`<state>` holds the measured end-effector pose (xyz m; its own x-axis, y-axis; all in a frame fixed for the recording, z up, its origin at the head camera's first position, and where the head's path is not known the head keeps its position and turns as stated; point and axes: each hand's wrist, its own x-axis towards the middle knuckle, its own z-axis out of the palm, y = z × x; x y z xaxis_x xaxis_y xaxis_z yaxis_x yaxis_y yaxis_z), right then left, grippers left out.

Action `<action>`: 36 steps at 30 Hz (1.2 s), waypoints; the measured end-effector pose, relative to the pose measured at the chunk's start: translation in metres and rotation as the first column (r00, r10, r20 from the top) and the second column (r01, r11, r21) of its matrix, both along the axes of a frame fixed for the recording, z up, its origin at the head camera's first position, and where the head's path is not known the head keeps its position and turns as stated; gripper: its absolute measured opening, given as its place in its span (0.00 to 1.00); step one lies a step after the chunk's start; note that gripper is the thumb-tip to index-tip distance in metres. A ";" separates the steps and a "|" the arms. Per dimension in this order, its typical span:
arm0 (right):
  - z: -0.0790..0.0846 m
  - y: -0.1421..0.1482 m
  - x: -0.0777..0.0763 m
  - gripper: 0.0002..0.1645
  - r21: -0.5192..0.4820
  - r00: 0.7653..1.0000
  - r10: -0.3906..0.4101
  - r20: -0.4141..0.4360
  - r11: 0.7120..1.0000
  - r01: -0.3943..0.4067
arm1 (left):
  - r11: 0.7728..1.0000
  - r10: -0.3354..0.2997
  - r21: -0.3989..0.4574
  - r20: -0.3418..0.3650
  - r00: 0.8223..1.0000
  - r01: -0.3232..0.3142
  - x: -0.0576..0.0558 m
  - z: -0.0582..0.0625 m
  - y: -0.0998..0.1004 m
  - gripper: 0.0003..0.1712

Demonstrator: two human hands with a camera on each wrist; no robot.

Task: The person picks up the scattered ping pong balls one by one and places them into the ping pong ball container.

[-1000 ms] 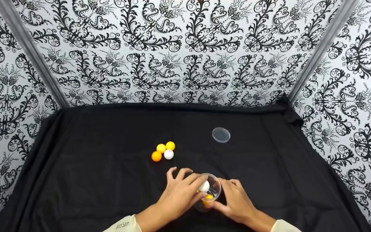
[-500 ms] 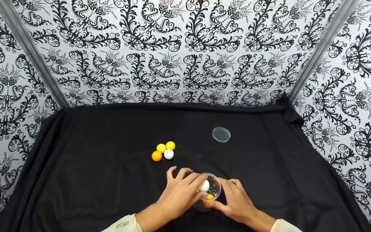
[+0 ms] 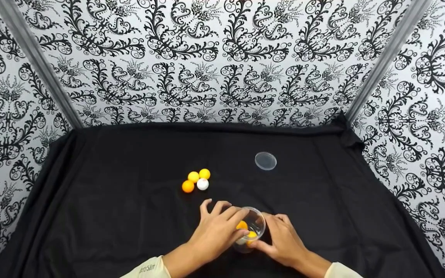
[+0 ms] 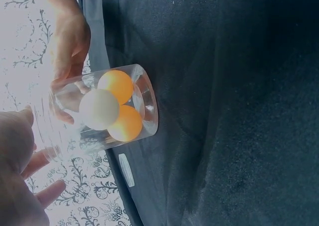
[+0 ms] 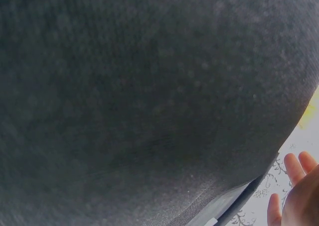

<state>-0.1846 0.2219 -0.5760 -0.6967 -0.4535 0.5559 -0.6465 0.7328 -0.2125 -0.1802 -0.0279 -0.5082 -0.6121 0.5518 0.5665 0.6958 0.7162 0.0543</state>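
Note:
A clear plastic jar [image 4: 134,74] stands on the black cloth, its mouth uncovered. Inside lie a white ball [image 4: 99,109] and two orange balls [image 4: 125,123], which look like ping-pong balls. My right hand [image 3: 284,239] grips the jar's side, thumb in front and fingers behind. Over the left side of the mouth is my left hand [image 3: 214,229], its thumb and forefinger at the rim with no ball between them; the other fingers spread loosely outward. At the right wrist view's lower right edge, part of a hand shows; which one, I cannot tell.
Beyond my left hand, a white ball [image 3: 202,184] sits grouped with three orange and yellow balls [image 3: 193,177]. A clear round lid [image 3: 265,161] lies farther back to the right. Patterned walls [image 3: 222,77] enclose the cloth-covered table [image 3: 137,162].
The white ball at my left thumb and forefinger has dropped to the jar's bottom, and an orange ball now shows there instead. Both hands stay in place.

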 end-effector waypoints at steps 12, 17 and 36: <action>-0.002 0.001 -0.002 0.45 -0.018 1.000 0.018 -0.013 1.000 -0.018 | 1.000 -0.005 -0.002 0.038 0.999 0.005 -0.003 0.001 0.000 0.29; -0.003 0.002 -0.003 0.45 -0.013 1.000 0.010 -0.013 1.000 -0.010 | 1.000 -0.018 -0.018 0.027 0.999 0.019 -0.006 0.002 0.000 0.29; -0.001 0.000 -0.002 0.46 -0.037 0.997 0.041 -0.060 0.998 -0.043 | 0.989 0.124 0.084 0.016 0.992 -0.125 -0.045 0.000 -0.012 0.21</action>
